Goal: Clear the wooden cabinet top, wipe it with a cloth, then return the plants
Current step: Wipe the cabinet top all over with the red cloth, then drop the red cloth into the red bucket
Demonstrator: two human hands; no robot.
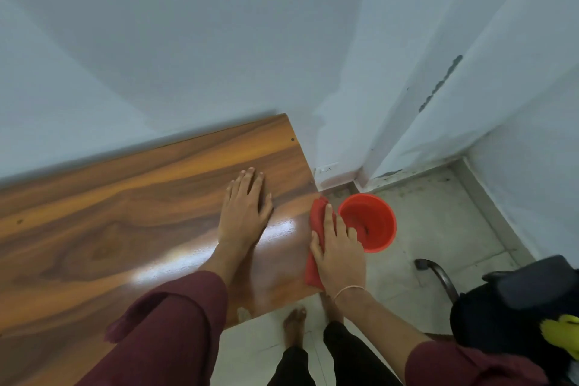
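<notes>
The glossy wooden cabinet top (119,222) fills the left and middle of the view, with nothing standing on it. My left hand (244,213) rests flat on it near its right end, fingers straight. My right hand (336,251) presses a red cloth (316,222) flat against the top's right edge, fingers straight over it. No plants are in view.
A red bucket (369,221) stands on the tiled floor just right of the cabinet edge. A dark bag with a yellow item (526,307) sits on a chair at the lower right. White walls meet in a corner behind. My bare feet (294,326) stand at the cabinet's front.
</notes>
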